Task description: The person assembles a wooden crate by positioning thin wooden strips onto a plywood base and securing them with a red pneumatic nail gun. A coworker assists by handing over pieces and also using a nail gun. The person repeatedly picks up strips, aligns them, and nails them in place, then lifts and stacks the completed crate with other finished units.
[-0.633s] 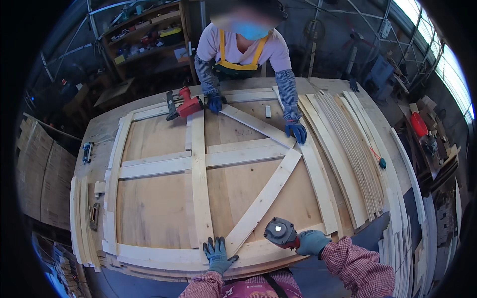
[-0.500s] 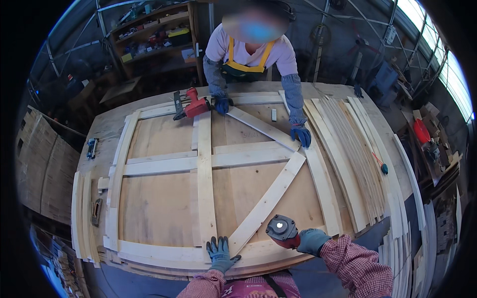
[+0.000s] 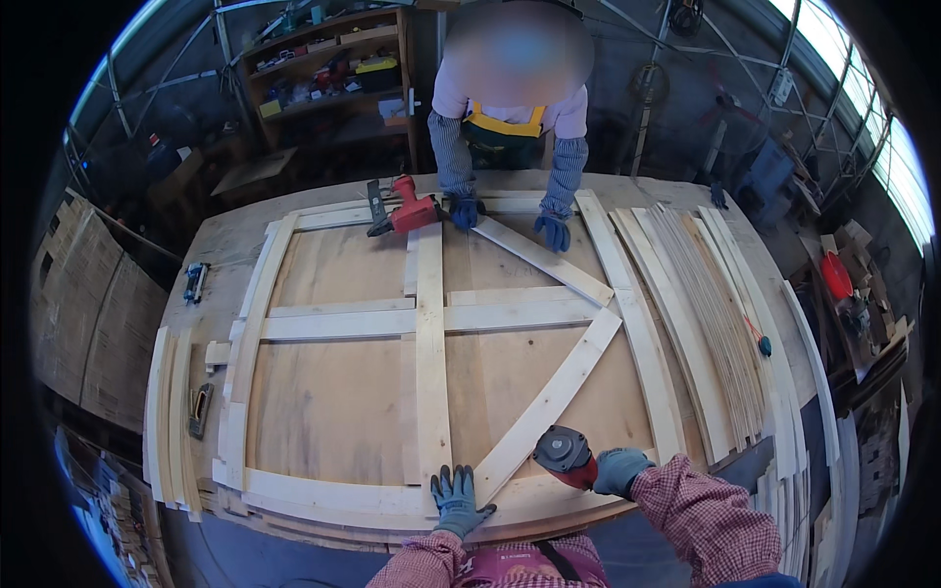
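- One nail gun sits in your right hand, closed round its handle, above the frame's near side; a second nail gun lies far side: two.
- Two slanted boards: near board, far board.
- Your left hand, fingers spread, grasps nothing, resting on the frame.
- Your co-worker's left hand has drawn back from the boards' adjoining ends.
- The shelf seems to hold boxes; it's dim.

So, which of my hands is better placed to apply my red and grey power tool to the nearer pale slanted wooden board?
Probably the right hand: it grips the red and grey power tool close to the pale slanted wooden board. The left hand lies spread near that board's lower end.
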The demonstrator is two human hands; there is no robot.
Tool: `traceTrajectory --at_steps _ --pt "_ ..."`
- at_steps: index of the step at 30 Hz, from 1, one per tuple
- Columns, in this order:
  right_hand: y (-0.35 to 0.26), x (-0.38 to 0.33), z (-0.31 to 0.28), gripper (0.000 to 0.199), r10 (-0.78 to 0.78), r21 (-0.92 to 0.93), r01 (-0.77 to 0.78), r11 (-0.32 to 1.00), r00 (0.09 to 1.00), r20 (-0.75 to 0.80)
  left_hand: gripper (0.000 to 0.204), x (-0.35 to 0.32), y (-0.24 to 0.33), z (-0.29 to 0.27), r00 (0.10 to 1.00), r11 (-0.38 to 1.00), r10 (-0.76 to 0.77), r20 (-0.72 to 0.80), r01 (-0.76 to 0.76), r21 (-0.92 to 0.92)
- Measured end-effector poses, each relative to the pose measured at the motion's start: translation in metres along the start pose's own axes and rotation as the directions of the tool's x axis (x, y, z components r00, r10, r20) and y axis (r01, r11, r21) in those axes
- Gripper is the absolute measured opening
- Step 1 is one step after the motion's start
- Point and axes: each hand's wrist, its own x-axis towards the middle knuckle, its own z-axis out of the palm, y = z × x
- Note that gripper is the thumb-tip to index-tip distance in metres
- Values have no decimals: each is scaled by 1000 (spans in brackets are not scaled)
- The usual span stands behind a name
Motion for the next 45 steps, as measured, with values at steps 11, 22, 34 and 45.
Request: traceTrajectory --at_steps 11,22,34,45 --pt "-22 -8 6 43 2 -71 1 997 999 39 103 -4 -7 -1 999 1000 13 36 -13 -7" --pt "-14 -3 22 33 -34 34 38 999 993 -116 109 -3 -19 15 995 995 90 -45 -88 53" --pt "-9 -18 61 25 7 213 35 976 981 -192 118 -4 -45 1 971 965 229 65 -235 118" --pt "10 -31 63 33 92 362 -60 930 993 -70 125 -18 -59 7 994 989 107 5 -107 103"
